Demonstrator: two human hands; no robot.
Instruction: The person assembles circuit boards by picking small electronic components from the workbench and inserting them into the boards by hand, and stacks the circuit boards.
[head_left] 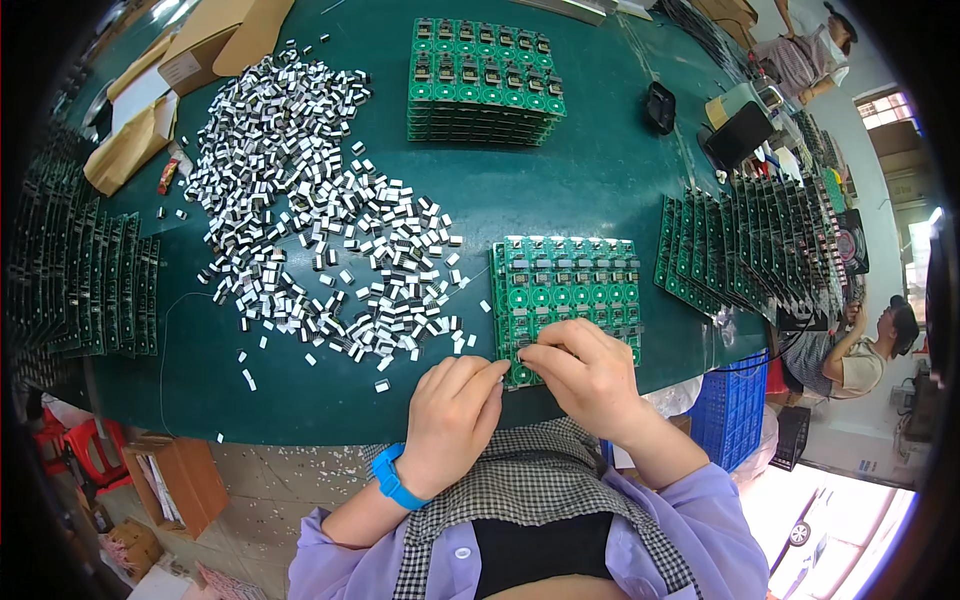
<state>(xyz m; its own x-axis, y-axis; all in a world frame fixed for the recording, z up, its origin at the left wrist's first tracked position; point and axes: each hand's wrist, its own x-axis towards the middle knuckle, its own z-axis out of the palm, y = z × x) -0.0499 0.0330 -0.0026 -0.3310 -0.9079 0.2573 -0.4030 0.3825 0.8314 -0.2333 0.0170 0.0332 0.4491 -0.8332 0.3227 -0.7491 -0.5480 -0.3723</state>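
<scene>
A stack of green circuit board panels (568, 297) lies in front of me near the table's front edge, its top panel carrying rows of small parts. Over the panel's near left corner, my right hand (590, 372) pinches with thumb and forefinger at the board; whatever sits between the fingertips is too small to name. Just left of that corner is my left hand (452, 412), its fingers closed together, with a tiny pale bit at the tips that I cannot make out. A wide heap of small white-and-black components (290, 190) spreads to the left of the stack.
Another stack of board panels (485, 85) stands at the back. Upright boards (750, 245) line the right, more (100, 285) the left. An open cardboard box (215, 45) is far left, a black tray (660, 107) far right. A blue crate (730, 410) stands below. Two people are at right.
</scene>
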